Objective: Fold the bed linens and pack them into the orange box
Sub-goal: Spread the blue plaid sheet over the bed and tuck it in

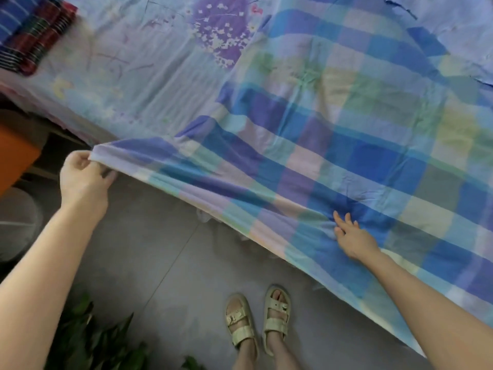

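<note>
1. The checked sheet lies spread across the right part of the bed, which is covered in a floral print; its near edge hangs off the bedside toward the floor, and it is not yet folded
2. The left hand pinches the sheet's near left corner between thumb and curled fingers and holds it lifted clear of the bed; the right hand lies flat on the cloth just inside the near edge, fingers straight and slightly spread, gripping nothing
3. The step in hand looks like the first fold: pull the near hem taut between the two hands so it runs straight, then carry the lifted corner across to its opposite corner
4. Line up the checks to keep the fold square, and smooth the creases beside the right hand outward before cloth covers them
5. Edges: the overhanging hem hangs just ahead of the sandalled feet, so it could drag or get stepped on; lift before stepping
6. Room: bare bed lies left of the sheet, up to the folded stack at the far left; the orange box sits low beside the bed, well apart from the sheet, and a plant stands under the left arm, so a leftward sweep should pass above both
</note>
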